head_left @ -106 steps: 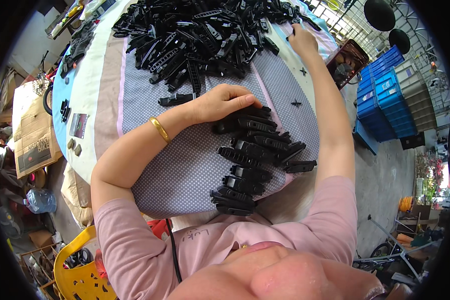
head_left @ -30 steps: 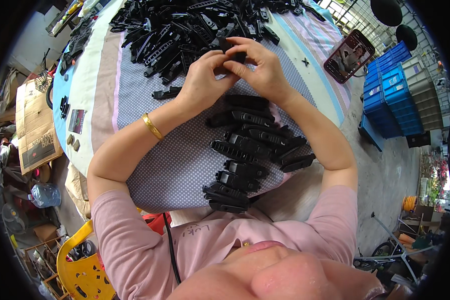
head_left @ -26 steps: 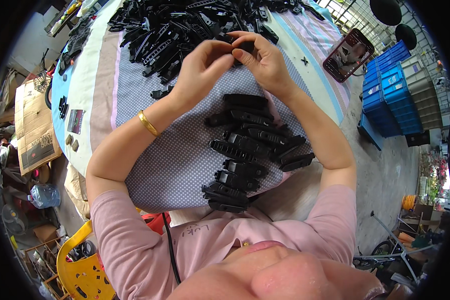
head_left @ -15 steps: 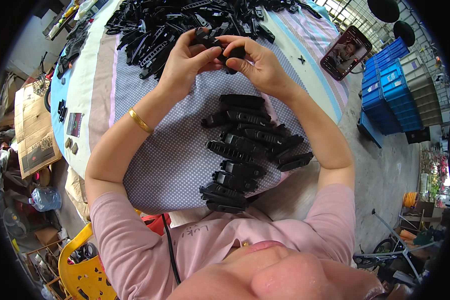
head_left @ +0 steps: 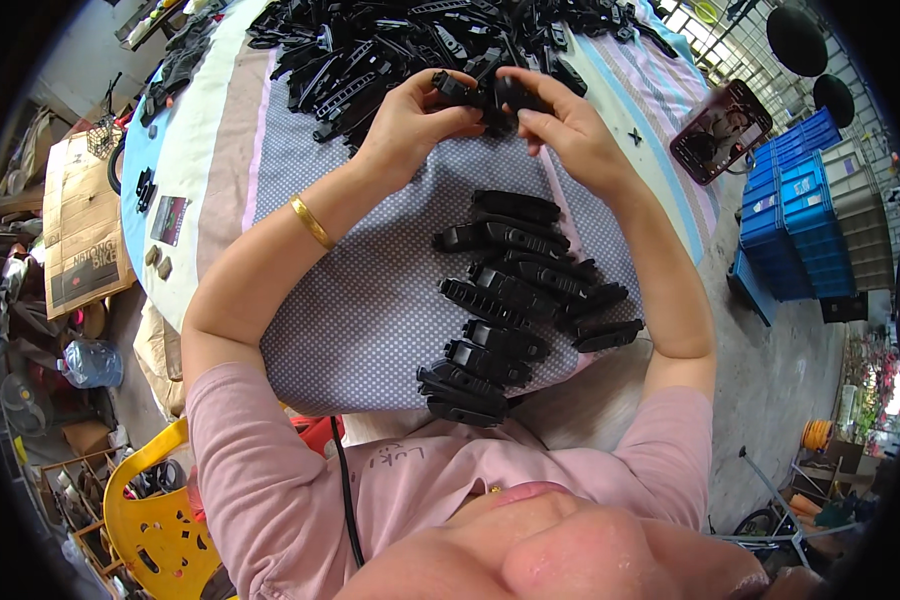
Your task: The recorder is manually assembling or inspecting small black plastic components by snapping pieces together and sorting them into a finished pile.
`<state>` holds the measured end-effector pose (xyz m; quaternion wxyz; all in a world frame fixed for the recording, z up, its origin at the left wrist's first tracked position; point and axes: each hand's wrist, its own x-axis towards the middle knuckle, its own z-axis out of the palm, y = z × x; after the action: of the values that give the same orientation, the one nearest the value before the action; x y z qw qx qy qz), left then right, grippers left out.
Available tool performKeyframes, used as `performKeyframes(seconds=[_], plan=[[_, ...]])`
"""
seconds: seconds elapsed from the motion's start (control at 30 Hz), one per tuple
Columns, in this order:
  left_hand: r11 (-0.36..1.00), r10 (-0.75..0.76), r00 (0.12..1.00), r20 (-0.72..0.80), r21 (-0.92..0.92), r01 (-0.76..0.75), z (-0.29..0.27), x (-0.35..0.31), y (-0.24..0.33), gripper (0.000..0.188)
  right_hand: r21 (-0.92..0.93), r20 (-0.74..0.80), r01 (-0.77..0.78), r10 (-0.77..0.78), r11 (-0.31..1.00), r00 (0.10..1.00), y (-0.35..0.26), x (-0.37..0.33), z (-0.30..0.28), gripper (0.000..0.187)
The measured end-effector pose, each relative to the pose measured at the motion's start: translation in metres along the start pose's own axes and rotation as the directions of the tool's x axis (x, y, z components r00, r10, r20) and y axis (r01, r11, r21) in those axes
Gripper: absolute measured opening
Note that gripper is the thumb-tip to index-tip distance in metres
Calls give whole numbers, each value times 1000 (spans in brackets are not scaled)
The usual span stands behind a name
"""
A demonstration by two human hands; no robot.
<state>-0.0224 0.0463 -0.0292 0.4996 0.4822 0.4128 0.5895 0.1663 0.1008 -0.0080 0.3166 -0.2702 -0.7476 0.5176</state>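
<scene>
Near the front edge of the big heap of black plastic parts [head_left: 355, 65], both of my hands are raised over the cloth. Fingers and thumb of my left hand [head_left: 417, 125] are closed on a small black plastic part [head_left: 455, 88]. Close beside it, my right hand [head_left: 570, 128] pinches a dark rounded black piece [head_left: 516, 93]. Whether the two pieces touch is hard to tell against the dark heap behind. Between my forearms, several long black plastic pieces [head_left: 510, 237] lie in a loose, overlapping column running down toward my body.
A patterned cloth [head_left: 340, 300] covers the table. A phone [head_left: 720, 132] stands at the right, with a small black cross-shaped piece [head_left: 635, 138] nearby. Blue crates [head_left: 808, 215] are stacked beyond the table. At the lower left is a yellow chair [head_left: 160, 515].
The view has shifted, so the table scene sits a little farther right and lower. My hands have drawn slightly apart, and the right fingers have turned around the rounded piece.
</scene>
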Motion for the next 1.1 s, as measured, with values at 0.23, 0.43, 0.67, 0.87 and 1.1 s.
performKeyframes(seconds=[0.23,0.43,0.67,0.87,1.1], plan=[[915,159,987,-9,377,-144,8,-6,0,26,56,15,78,-79,995,997,-2,-6,12,31],[819,233,972,7,538,-200,11,-11,1,35,40,-59,93,-91,995,994,6,-4,15,25],[961,80,994,75,257,-97,12,-10,6,38,-381,-144,360,-439,852,887,11,-3,12,19],[945,54,996,73,319,-75,7,-6,2,39,-534,-103,357,-478,766,872,13,-5,14,21],[947,99,988,122,293,-131,1,-2,13,35,-454,4,273,-304,848,953,12,3,-8,56]])
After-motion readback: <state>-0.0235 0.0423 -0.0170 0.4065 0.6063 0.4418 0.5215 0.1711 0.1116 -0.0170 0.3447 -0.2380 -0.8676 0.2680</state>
